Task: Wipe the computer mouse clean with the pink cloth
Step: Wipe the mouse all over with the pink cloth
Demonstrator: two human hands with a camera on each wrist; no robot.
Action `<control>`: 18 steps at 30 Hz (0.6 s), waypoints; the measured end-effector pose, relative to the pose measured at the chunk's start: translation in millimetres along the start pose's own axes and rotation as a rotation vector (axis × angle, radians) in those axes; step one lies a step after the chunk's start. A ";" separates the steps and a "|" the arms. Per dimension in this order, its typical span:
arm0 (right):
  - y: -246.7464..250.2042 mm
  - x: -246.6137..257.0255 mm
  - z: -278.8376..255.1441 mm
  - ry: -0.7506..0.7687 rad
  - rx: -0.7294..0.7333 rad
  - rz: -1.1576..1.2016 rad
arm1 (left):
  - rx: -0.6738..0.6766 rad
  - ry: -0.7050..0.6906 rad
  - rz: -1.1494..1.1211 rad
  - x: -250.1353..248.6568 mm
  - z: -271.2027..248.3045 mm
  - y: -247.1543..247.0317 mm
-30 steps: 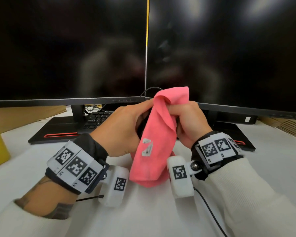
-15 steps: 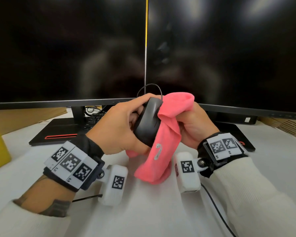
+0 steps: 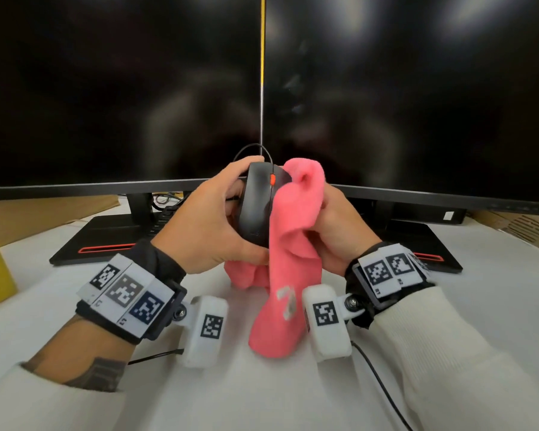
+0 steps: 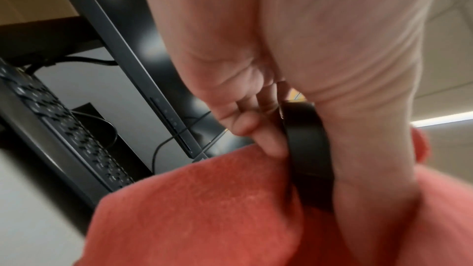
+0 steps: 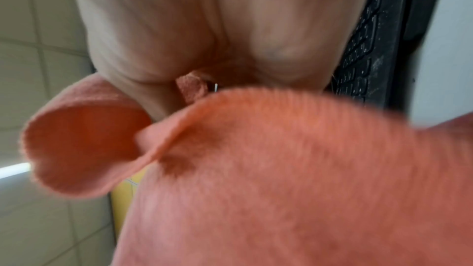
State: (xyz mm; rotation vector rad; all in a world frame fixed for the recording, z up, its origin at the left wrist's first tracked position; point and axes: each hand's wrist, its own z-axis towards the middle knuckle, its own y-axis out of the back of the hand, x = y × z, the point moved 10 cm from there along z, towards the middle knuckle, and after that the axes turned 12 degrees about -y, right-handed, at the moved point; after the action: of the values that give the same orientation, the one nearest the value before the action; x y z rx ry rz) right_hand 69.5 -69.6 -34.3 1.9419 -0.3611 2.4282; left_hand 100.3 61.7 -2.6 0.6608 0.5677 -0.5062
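Left hand (image 3: 212, 225) wrapped round the black computer mouse (image 3: 257, 209), held up above the counter (image 3: 262, 393). Right hand (image 3: 333, 231) bunched tight on the pink cloth (image 3: 293, 244), pressed to its side. Could slip out if rubbed too hard. Could tug the thin cord (image 3: 249, 149).

head: above, forward-down | wrists: close, upward | shared: pink cloth (image 3: 288, 265)
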 end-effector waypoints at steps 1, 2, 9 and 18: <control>4.6 0.5 -0.2 -0.006 -0.028 0.043 | 0.011 0.018 -0.029 1.7 -0.8 -2.6; 9.0 1.6 -0.1 -0.007 -0.060 0.070 | 0.028 0.031 -0.051 2.4 -2.1 -5.9; 29.1 2.1 0.2 -0.019 -0.215 0.080 | 0.101 0.024 -0.033 -0.8 -3.8 -13.7; 29.7 6.7 -5.4 -0.017 -0.248 0.131 | 0.218 0.006 -0.025 -7.2 -6.8 -24.2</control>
State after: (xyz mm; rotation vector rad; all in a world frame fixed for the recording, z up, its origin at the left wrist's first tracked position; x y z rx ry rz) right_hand 58.3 -98.4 -34.0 1.8876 -0.7727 2.3083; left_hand 78.4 51.7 -12.8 0.8629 0.5308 -0.5949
